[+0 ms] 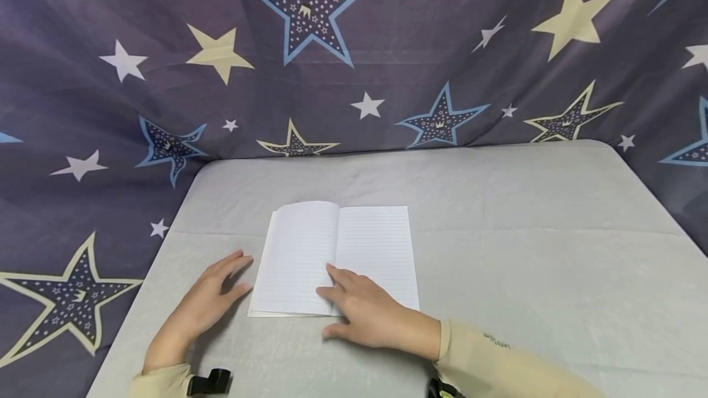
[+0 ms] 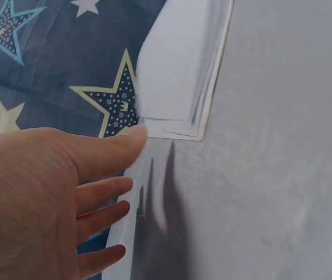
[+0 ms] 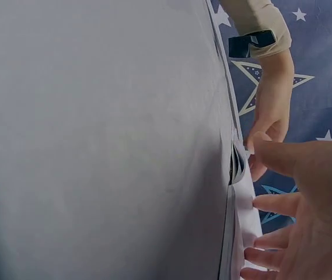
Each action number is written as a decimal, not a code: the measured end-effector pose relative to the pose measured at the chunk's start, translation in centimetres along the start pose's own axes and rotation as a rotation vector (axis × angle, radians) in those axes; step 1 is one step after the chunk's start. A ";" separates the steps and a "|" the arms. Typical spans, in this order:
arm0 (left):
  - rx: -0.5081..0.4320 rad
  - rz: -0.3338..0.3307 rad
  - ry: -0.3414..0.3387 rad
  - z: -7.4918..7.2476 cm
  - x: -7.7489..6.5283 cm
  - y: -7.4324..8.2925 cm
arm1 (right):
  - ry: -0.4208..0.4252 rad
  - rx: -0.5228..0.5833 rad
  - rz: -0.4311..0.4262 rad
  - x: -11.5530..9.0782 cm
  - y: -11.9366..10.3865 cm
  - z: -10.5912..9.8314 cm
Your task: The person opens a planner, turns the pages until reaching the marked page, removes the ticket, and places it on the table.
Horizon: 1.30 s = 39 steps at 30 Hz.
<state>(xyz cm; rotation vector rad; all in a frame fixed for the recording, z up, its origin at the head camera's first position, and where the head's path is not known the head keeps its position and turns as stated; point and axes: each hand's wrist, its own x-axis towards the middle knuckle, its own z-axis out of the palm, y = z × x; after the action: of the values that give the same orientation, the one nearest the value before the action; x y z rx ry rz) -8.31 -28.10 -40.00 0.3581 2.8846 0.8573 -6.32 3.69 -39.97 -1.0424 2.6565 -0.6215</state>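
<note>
An open notebook (image 1: 298, 250) with white lined pages lies on the light grey cloth, its left-hand pages bulging up a little. My right hand (image 1: 367, 312) rests across the lower part of the notebook near the centre fold, with its fingers extended and the thumb below the bottom edge. Just left of the notebook is my left hand (image 1: 207, 300), fingers loosely spread and holding nothing. In the left wrist view the thumb of that hand (image 2: 43, 192) appears near a corner of the notebook (image 2: 171, 81); whether they touch I cannot tell.
Grey cloth (image 1: 525, 250) covers the table, reaching well to the right of the notebook. A dark curtain (image 1: 398, 85) printed with stars hangs behind and along the sides. Black straps (image 1: 210, 381) are on both wrists.
</note>
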 end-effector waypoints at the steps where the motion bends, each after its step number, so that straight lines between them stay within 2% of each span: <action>1: -0.009 0.002 0.003 -0.1 0.0 0.2 | -0.005 -0.011 -0.009 0.0 0.0 0.0; 5: -0.026 0.041 0.003 0.4 0.4 1.0 | -0.036 -0.019 -0.032 -0.1 0.1 0.1; 10: 0.033 0.075 -0.050 1.5 0.9 2.2 | -0.052 0.016 -0.062 -0.2 0.2 0.0; 16: 0.078 0.078 -0.046 2.2 1.2 2.5 | 0.024 0.084 -0.123 -0.7 1.2 -1.1; 21: 0.072 0.082 -0.058 2.1 1.2 2.3 | 0.087 0.058 -0.129 -2.2 4.1 -2.7; 25: 0.065 0.083 -0.068 2.0 1.3 2.4 | 0.089 0.017 -0.113 -3.9 7.2 -3.8; 30: 0.064 0.068 -0.077 2.0 1.3 2.5 | 0.057 0.033 -0.060 -5.9 9.9 -4.8; 39: 0.076 0.082 -0.068 1.8 1.4 2.7 | 0.049 0.049 0.011 -6.8 10.9 -4.2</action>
<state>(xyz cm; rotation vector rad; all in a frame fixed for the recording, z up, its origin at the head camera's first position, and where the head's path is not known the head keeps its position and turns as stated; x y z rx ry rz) -8.80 -24.65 -40.10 0.5060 2.8626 0.7336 -9.33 16.83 -40.97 -1.0117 2.6721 -0.7158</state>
